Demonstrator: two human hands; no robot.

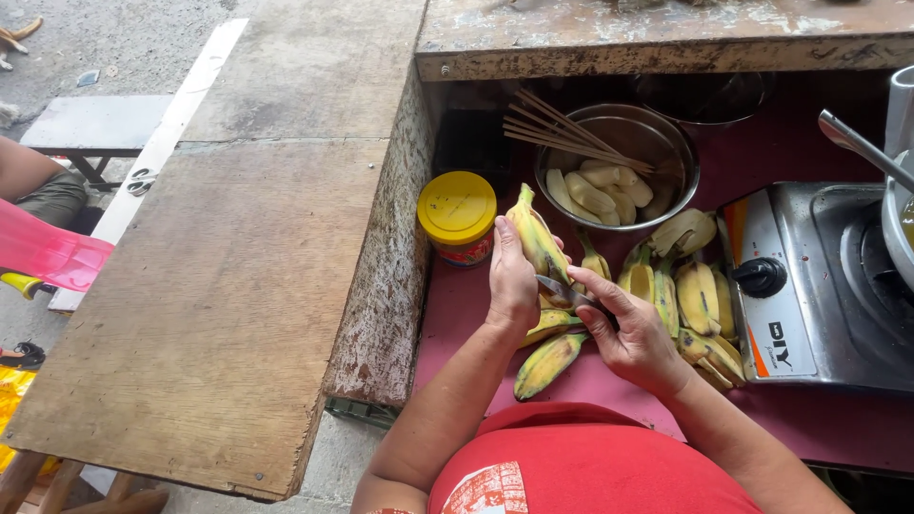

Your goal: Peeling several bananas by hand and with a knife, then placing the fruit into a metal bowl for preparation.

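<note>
Left hand [512, 281] gripping yellow-green banana [537, 240], fingers wrapping around it, holding it upright above red tabletop [457, 309]. Right hand [636, 335] pinching small knife [564, 291], fingers curling on handle, blade touching banana's lower part. Pile of unpeeled bananas [685, 300] lying just beneath and beside hands. Metal bowl [666, 143] behind holding peeled bananas [595, 193], wooden skewers [566, 133] resting across rim. Yellow-lidded jar [458, 211] standing left of banana. Gas stove [819, 286] sitting at right.

A round jar with a yellow lid [457, 207] and colourful label stands by the wooden wall; the stove's front panel [773, 295] carries dark lettering.
</note>
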